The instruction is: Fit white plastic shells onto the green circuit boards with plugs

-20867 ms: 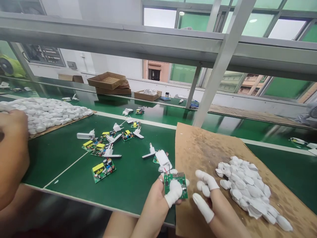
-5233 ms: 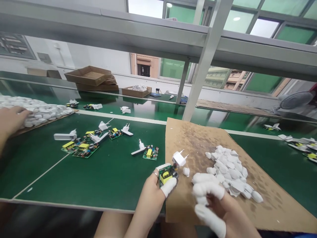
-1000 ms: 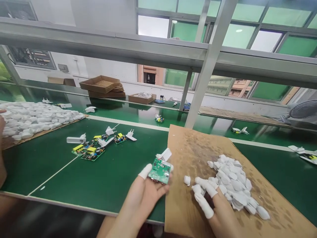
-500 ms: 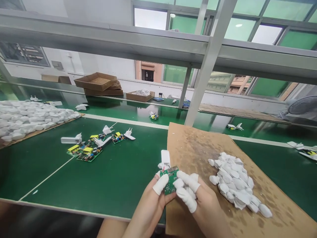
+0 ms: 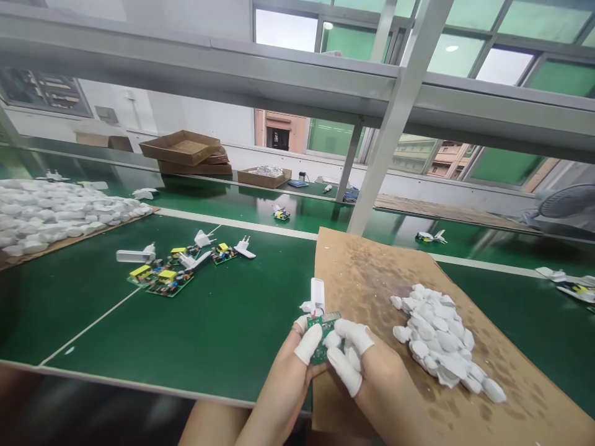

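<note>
My left hand [image 5: 297,359] and my right hand [image 5: 360,365], both wearing white finger cots, meet low in the middle and pinch a small green circuit board [image 5: 321,337] between them. A white plug piece [image 5: 316,296] is wired to the board and sticks up above it. The hands hover over the front edge of the green belt, at the left border of a brown cardboard sheet [image 5: 372,279]. A heap of small white putty-like pieces [image 5: 441,337] lies on the cardboard to the right of my right hand.
More circuit boards with white plugs [image 5: 176,266] lie scattered on the green belt [image 5: 209,322] to the left. A large pile of white pieces [image 5: 56,210] sits far left. Cardboard trays [image 5: 186,152] stand at the back. A slanted metal post [image 5: 395,118] rises ahead.
One second ago my right hand rested by the white heap and my left held the board alone. The right hand has come over, and both hands now grip the board.
</note>
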The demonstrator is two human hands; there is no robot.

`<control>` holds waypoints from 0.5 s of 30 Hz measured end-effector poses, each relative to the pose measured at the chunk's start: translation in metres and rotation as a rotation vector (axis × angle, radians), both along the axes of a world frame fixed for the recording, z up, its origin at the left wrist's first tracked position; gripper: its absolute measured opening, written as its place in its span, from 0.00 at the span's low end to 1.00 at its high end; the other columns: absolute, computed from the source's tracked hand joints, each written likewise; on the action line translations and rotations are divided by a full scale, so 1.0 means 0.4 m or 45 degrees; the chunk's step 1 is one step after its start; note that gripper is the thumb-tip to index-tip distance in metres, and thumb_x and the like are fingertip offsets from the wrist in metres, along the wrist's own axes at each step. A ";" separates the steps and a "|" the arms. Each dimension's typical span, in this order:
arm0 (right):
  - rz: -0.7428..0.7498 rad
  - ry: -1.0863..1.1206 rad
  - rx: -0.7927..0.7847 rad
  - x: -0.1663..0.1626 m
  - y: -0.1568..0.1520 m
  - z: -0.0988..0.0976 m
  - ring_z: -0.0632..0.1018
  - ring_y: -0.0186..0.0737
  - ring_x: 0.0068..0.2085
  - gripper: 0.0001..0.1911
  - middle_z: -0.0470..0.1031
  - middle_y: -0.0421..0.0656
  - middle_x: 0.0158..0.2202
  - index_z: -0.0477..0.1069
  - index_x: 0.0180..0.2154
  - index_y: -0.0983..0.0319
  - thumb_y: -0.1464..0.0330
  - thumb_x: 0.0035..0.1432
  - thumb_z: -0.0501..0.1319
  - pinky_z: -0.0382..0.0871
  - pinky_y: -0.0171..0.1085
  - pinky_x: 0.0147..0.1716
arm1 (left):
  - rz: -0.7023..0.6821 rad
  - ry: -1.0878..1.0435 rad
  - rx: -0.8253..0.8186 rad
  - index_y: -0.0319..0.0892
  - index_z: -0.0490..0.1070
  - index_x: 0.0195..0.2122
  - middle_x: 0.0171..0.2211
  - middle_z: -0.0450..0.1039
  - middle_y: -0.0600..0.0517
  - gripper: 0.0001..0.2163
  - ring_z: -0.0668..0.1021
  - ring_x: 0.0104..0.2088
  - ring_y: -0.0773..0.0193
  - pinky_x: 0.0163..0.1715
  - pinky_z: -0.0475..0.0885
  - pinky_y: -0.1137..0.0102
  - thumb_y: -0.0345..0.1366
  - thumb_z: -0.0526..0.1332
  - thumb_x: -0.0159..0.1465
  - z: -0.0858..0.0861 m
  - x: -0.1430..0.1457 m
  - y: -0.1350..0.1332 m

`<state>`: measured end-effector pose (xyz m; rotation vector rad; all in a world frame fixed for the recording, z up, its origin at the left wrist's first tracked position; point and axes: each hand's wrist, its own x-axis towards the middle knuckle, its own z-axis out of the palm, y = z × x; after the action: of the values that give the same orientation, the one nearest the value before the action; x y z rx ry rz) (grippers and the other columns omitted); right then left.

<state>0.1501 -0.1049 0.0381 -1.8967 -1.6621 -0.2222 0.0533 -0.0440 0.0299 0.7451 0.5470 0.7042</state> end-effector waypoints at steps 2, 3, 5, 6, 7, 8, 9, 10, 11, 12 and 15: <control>-0.014 -0.089 -0.003 0.000 0.003 0.006 0.73 0.39 0.26 0.10 0.71 0.43 0.25 0.67 0.32 0.62 0.68 0.51 0.49 0.69 0.35 0.24 | -0.018 0.019 0.063 0.40 0.57 0.44 0.42 0.65 0.48 0.15 0.68 0.41 0.62 0.37 0.66 0.69 0.37 0.53 0.55 0.000 0.002 -0.001; -0.016 -0.118 -0.012 -0.001 0.005 0.009 0.73 0.39 0.26 0.10 0.71 0.44 0.25 0.68 0.31 0.63 0.69 0.51 0.49 0.69 0.35 0.24 | -0.028 0.027 0.092 0.40 0.58 0.43 0.41 0.65 0.48 0.17 0.68 0.41 0.62 0.37 0.65 0.69 0.37 0.56 0.53 0.001 0.002 -0.002; -0.001 -0.129 -0.029 -0.004 0.006 0.016 0.73 0.39 0.26 0.10 0.71 0.44 0.25 0.69 0.32 0.63 0.69 0.50 0.51 0.69 0.35 0.24 | -0.047 0.030 0.122 0.39 0.59 0.41 0.39 0.67 0.48 0.20 0.69 0.40 0.61 0.36 0.65 0.70 0.37 0.62 0.47 0.004 0.003 -0.003; 0.013 -0.108 -0.045 -0.006 0.004 0.019 0.73 0.39 0.27 0.10 0.71 0.44 0.26 0.68 0.34 0.62 0.68 0.50 0.52 0.69 0.35 0.25 | -0.057 0.025 0.124 0.39 0.60 0.40 0.38 0.67 0.48 0.22 0.69 0.39 0.61 0.37 0.65 0.70 0.36 0.63 0.45 0.005 0.003 -0.002; 0.020 -0.068 -0.072 -0.005 0.000 0.022 0.74 0.39 0.28 0.12 0.71 0.44 0.27 0.68 0.37 0.62 0.68 0.49 0.53 0.69 0.35 0.27 | -0.061 0.020 0.122 0.38 0.60 0.40 0.37 0.68 0.47 0.23 0.70 0.39 0.61 0.37 0.65 0.71 0.36 0.64 0.44 0.006 0.003 -0.001; 0.009 -0.005 -0.120 -0.003 -0.007 0.023 0.74 0.38 0.29 0.14 0.72 0.43 0.28 0.66 0.39 0.62 0.68 0.48 0.54 0.69 0.34 0.28 | -0.068 0.026 0.124 0.38 0.60 0.40 0.37 0.68 0.47 0.23 0.70 0.38 0.61 0.37 0.65 0.70 0.36 0.65 0.43 0.006 0.002 0.001; -0.018 0.068 -0.182 0.002 -0.015 0.024 0.74 0.37 0.28 0.15 0.72 0.42 0.28 0.65 0.41 0.61 0.68 0.47 0.55 0.69 0.32 0.27 | -0.074 0.049 0.132 0.38 0.59 0.40 0.38 0.67 0.47 0.23 0.70 0.37 0.61 0.36 0.66 0.70 0.37 0.64 0.44 0.006 0.002 0.002; -0.064 0.138 -0.246 0.010 -0.023 0.022 0.73 0.36 0.27 0.16 0.72 0.40 0.26 0.64 0.42 0.61 0.68 0.47 0.55 0.69 0.31 0.25 | -0.081 0.089 0.147 0.38 0.60 0.40 0.38 0.67 0.47 0.23 0.71 0.36 0.62 0.35 0.67 0.71 0.38 0.63 0.45 0.006 0.002 0.003; -0.118 0.186 -0.297 0.021 -0.032 0.019 0.73 0.35 0.25 0.16 0.72 0.39 0.24 0.63 0.41 0.60 0.68 0.47 0.54 0.68 0.30 0.24 | -0.088 0.137 0.161 0.38 0.60 0.40 0.38 0.68 0.47 0.22 0.71 0.35 0.63 0.33 0.67 0.71 0.40 0.62 0.46 0.006 0.001 0.004; -0.182 0.202 -0.331 0.035 -0.040 0.013 0.72 0.35 0.24 0.15 0.71 0.38 0.22 0.64 0.40 0.60 0.68 0.47 0.53 0.68 0.30 0.23 | -0.096 0.187 0.177 0.38 0.60 0.40 0.37 0.68 0.47 0.21 0.72 0.34 0.64 0.30 0.68 0.73 0.41 0.61 0.47 0.007 0.002 0.004; -0.304 0.067 -0.364 0.083 -0.053 -0.015 0.73 0.40 0.28 0.12 0.71 0.43 0.25 0.68 0.35 0.63 0.69 0.47 0.52 0.69 0.36 0.28 | -0.121 0.297 0.233 0.38 0.59 0.41 0.37 0.68 0.47 0.20 0.72 0.30 0.67 0.24 0.67 0.78 0.40 0.59 0.49 0.010 0.004 0.001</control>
<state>0.1832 -0.1260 0.0320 -2.2956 -1.4940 -0.0288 0.0550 -0.0436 0.0339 1.0259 0.6597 0.5872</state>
